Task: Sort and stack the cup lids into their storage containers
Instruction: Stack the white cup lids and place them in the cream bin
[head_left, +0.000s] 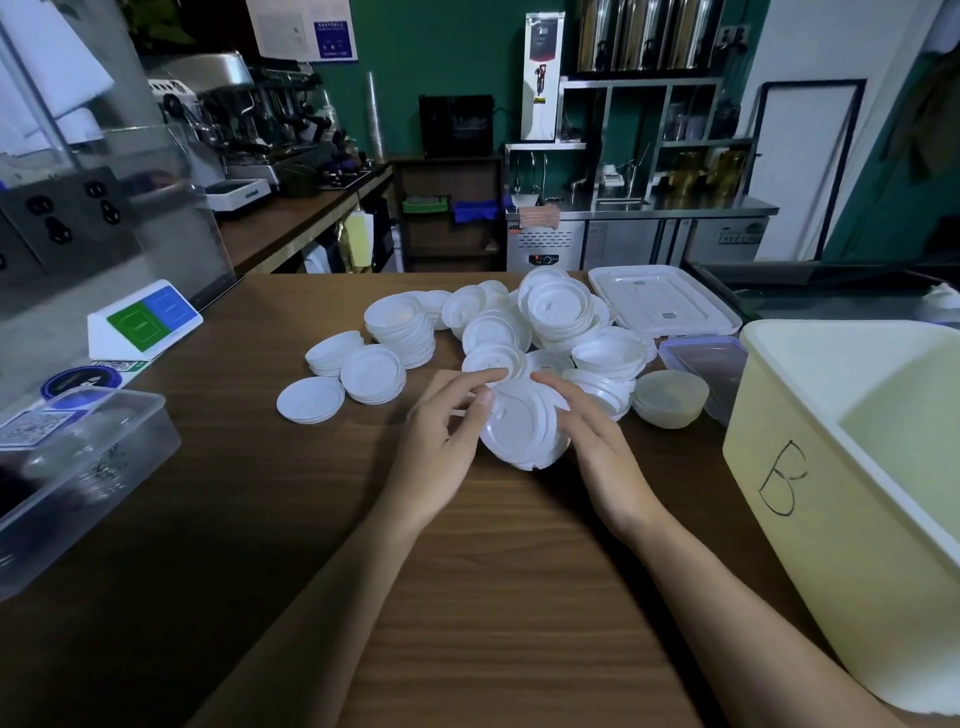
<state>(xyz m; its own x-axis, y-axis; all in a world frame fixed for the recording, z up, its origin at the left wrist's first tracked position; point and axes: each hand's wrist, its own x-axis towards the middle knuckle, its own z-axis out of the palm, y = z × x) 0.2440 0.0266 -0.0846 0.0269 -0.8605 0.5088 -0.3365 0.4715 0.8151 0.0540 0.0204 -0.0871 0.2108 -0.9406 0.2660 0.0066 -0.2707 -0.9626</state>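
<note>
A heap of white cup lids (498, 332) lies on the wooden table (467, 597), some in short stacks (402, 325), others loose. Between both hands I hold a small stack of white lids (522, 426), tilted toward me just above the table. My left hand (447, 441) grips its left rim with thumb and fingers. My right hand (597, 441) curls round its right rim. A pale yellow bin marked "B" (810, 467) stands open at the right. A clear plastic container (78, 467) sits at the left edge.
A white bin cover (662, 301) lies behind the heap. A small clear box with a purple rim (706, 364) and a stack of translucent lids (670, 400) sit beside the yellow bin. A green-and-blue payment stand (145, 319) is at the left.
</note>
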